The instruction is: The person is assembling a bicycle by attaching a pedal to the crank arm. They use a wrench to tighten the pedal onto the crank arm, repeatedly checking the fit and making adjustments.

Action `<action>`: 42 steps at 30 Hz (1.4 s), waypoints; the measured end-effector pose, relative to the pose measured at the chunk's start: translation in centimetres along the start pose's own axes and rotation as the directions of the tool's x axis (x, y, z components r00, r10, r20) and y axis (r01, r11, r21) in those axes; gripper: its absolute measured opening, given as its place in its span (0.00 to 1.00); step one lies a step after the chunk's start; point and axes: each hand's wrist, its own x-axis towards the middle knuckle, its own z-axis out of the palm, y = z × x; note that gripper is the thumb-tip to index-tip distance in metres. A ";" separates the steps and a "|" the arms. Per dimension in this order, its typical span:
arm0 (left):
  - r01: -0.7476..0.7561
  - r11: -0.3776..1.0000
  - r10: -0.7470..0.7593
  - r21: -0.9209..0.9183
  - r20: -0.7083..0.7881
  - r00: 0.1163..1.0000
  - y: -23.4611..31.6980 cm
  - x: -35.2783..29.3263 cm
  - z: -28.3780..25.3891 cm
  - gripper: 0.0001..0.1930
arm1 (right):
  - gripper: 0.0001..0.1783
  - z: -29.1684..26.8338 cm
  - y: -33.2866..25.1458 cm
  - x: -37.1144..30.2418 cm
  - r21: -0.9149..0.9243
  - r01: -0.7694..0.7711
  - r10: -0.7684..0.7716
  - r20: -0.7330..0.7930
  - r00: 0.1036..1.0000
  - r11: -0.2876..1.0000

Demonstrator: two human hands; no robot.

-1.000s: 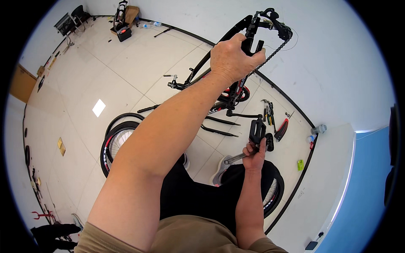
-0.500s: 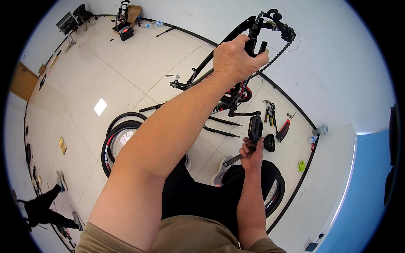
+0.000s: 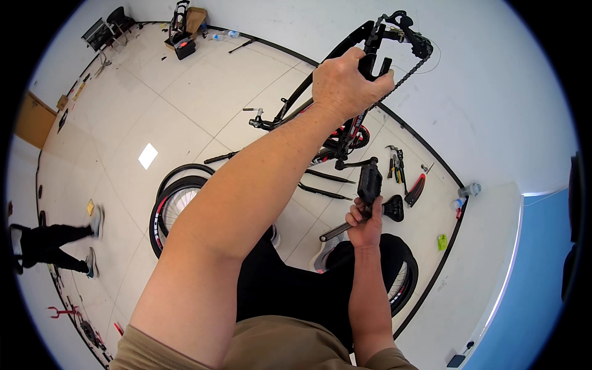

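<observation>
The fingers of the left hand are curled tight around the rear end of a black bike frame, up near the chain that hangs from it. The frame is upside down and lifted off the floor. The fingers of the right hand are closed around a pedal and its crank arm, lower down. It looks like the pedal part is being worked on while the frame is held steady. The next move probably needs a firm turn or pull on the pedal, with the top hand keeping the frame from wobbling. Two wheels lie on the floor to the left. Hand tools lie by the wall.
</observation>
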 end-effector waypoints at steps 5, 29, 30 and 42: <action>-0.039 0.999 0.035 -0.037 -0.097 0.995 -0.2 -0.1 0.5 0.20 | 0.24 1.9 0.9 -0.1 0.007 -0.046 0.046 0.021 0.999 0.999; 0.019 0.984 -0.036 -0.180 -0.088 0.995 -0.2 0.0 0.9 0.19 | 0.17 1.4 -0.5 4.9 0.023 -0.332 0.327 0.126 0.937 0.943; -0.014 0.988 -0.002 -0.156 -0.104 0.995 -0.7 0.1 0.7 0.18 | 0.18 1.6 -0.6 5.0 0.015 -0.350 0.343 0.151 0.927 0.937; -0.029 0.974 0.009 -0.224 -0.091 0.996 -0.5 -0.5 0.3 0.12 | 0.09 2.4 0.2 5.7 0.016 -0.466 0.445 0.274 0.853 0.885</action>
